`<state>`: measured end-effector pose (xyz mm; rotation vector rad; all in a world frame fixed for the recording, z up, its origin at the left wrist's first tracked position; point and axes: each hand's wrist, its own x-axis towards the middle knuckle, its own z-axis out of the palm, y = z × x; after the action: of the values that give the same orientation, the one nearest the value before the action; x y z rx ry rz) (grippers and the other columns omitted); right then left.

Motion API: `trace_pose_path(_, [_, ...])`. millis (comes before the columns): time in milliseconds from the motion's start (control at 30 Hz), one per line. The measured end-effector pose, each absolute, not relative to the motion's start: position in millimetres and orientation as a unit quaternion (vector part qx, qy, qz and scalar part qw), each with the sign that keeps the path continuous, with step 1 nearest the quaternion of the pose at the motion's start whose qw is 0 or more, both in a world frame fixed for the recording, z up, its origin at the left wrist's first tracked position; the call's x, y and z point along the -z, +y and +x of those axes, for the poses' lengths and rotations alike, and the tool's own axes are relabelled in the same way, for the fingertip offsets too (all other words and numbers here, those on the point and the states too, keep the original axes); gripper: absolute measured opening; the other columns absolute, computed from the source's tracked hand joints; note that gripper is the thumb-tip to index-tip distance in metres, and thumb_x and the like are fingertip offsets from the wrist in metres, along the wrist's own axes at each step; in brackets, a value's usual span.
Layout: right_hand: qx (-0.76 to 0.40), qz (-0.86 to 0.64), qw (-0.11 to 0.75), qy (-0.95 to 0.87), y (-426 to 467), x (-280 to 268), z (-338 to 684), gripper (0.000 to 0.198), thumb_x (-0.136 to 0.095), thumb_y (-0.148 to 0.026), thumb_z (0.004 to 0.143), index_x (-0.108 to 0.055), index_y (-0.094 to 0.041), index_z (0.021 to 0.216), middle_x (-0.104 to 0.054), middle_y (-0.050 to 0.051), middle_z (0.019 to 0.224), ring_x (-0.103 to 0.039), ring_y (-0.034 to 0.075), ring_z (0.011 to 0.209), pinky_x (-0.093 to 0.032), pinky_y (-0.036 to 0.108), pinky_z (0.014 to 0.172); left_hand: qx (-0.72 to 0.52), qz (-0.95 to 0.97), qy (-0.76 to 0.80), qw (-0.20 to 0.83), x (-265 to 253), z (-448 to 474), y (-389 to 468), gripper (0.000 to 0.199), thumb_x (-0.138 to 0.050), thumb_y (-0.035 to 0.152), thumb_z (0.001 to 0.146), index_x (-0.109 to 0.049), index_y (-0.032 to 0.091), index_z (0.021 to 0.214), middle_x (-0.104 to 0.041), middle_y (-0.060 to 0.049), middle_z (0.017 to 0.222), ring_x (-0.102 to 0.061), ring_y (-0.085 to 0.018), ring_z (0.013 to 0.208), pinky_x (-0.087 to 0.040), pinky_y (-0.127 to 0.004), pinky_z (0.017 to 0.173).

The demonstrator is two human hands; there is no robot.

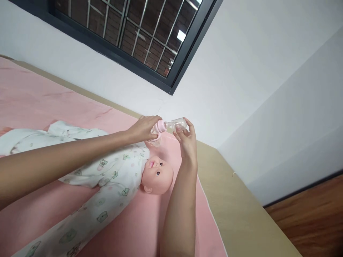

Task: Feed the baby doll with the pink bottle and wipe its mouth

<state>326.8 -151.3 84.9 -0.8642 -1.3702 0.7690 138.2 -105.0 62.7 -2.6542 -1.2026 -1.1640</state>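
My left hand (pixel 145 129) is wrapped round a baby bottle (pixel 161 126) with a pink collar, tilted so its teat points right. Part of the bottle's clear body is hidden behind my fingers. In my right hand (pixel 188 137) a clear dome-shaped bottle cap (pixel 179 124) is pinched between thumb and fingers. The cap's open end is at the teat's tip; I cannot tell whether they touch. Below both hands a baby doll (pixel 158 175) lies face up, dressed in a white patterned outfit (pixel 107 167). My left forearm passes above the doll's body.
A pink sheet or mat (pixel 128 221) lies under the doll. Beyond its white edge shows a tan board surface (pixel 227 200). A white wall (pixel 235 71) and a dark-framed barred window (pixel 171 84) stand behind. Brown wood-grain flooring (pixel 311 214) is at lower right.
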Motion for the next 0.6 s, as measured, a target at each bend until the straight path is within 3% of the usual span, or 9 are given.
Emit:
trace_pose_path(200, [-0.333,-0.396,0.646,-0.562,-138,-76,337,0.062,-0.077,-0.041,0.070,-0.052,-0.029,0.126,-0.070,0.004,0.107,-0.064,0.018,0.107,-0.048,0.038,0.099,0.321,-0.840,-0.434,0.045,-60,121,-92,0.052,-0.057,0.035,0.072,-0.053,0.018,0.121,-0.067,-0.010,0.114,-0.061,-0.031,0.108,-0.036,-0.040,0.089])
trace_pose_path(333, [-0.283,-0.438,0.654,-0.548,-124,-62,363,0.062,-0.075,-0.038,0.070,-0.051,-0.028,0.127,-0.068,0.005,0.111,-0.064,0.016,0.103,-0.049,0.036,0.095,0.302,-0.807,-0.506,0.020,-59,105,-82,0.055,-0.057,0.042,0.072,-0.051,0.018,0.121,-0.070,-0.008,0.096,-0.065,-0.029,0.088,-0.039,-0.032,0.070])
trace_pose_path(433, [-0.205,-0.533,0.633,-0.523,-109,-32,398,0.058,-0.074,-0.030,0.064,-0.056,-0.024,0.119,-0.065,0.006,0.114,-0.063,0.016,0.093,-0.050,0.034,0.088,0.292,-0.761,-0.579,-0.016,-56,90,-73,0.057,-0.060,0.046,0.069,-0.050,0.022,0.120,-0.069,-0.007,0.092,-0.065,-0.029,0.083,-0.036,-0.029,0.059])
trace_pose_path(600, [-0.159,-0.670,0.571,-0.447,-89,43,446,0.054,-0.066,-0.020,0.058,-0.060,-0.021,0.111,-0.064,0.004,0.095,-0.062,0.017,0.080,-0.051,0.030,0.073,0.281,-0.707,-0.646,-0.056,-47,67,-59,0.057,-0.064,0.047,0.068,-0.050,0.023,0.118,-0.069,-0.006,0.103,-0.064,-0.030,0.093,-0.040,-0.028,0.063])
